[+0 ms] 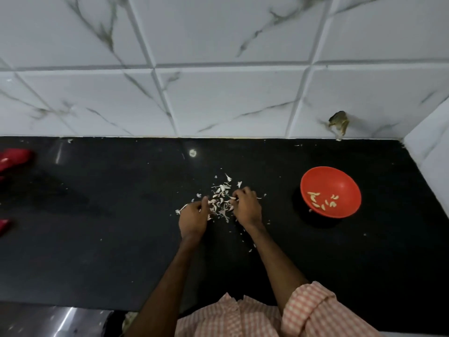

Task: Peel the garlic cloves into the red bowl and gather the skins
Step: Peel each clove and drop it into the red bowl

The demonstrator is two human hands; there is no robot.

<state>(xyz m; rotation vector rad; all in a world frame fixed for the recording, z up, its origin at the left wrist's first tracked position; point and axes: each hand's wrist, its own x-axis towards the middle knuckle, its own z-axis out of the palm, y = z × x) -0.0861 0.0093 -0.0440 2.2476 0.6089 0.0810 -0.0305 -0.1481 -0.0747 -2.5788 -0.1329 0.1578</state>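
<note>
Left hand (193,216), right hand (247,208) bracket garlic skins (221,203) to heap them | grip: cannot tell | cloves (315,198) kept apart in red bowl (340,177)

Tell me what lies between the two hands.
In the head view, a loose heap of garlic skins lies on the black counter between left hand and right hand.

Pink-and-white checked shirt (243,317); right sleeve (313,310) rolled up, thick folded cuff.
</note>
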